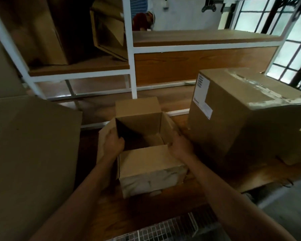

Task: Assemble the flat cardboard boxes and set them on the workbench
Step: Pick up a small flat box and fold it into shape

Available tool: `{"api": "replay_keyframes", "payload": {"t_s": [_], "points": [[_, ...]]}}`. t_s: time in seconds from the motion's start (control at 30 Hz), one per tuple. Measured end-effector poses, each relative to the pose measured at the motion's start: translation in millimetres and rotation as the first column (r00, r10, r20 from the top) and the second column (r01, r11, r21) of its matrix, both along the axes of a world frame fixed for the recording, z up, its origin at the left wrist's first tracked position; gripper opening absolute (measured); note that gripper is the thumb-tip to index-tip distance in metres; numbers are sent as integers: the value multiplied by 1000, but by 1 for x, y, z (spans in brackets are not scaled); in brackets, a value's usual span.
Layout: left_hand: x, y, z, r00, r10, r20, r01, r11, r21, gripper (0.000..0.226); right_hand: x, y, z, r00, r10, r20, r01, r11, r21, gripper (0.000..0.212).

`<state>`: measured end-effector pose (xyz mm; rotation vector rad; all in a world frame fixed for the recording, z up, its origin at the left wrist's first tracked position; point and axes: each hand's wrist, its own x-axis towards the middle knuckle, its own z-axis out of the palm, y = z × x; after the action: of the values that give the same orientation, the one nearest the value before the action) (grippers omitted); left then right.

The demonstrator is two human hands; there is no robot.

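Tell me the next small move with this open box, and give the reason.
Probably let go and draw both hands back. The small open box already stands upright on the workbench, its top flaps up, with the left hand and right hand at its side flaps. It sits apart from the large taped box.

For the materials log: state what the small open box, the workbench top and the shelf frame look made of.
Small open box: plain brown cardboard, matte, with folded flaps. Workbench top: wood or wood-look laminate, with visible grain. Shelf frame: probably white-painted metal, from its slim square bars.
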<state>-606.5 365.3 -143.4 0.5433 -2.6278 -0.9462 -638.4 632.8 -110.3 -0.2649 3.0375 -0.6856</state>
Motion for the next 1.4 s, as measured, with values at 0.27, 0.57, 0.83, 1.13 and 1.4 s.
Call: {"api": "replay_keyframes", "payload": {"t_s": [0.27,0.57,0.83,1.13,1.4], "points": [[54,57,52,954,-64,294,129,970,-208,58,10,12,18,991,126,-41,-132,975,-181,34],[82,78,122,997,-9,80,25,979,-201,29,39,31,68,960,246,-131,-276,776,-567,22],[127,85,149,961,-200,191,118,921,371,19,50,65,99,839,466,282,-120,663,-739,23],[139,136,54,821,-95,563,303,908,-288,46,79,68,17,838,538,89,-541,841,9,22],[135,138,46,864,14,503,218,891,-399,39,82,71,2,842,527,-117,-525,850,43,19]]}}
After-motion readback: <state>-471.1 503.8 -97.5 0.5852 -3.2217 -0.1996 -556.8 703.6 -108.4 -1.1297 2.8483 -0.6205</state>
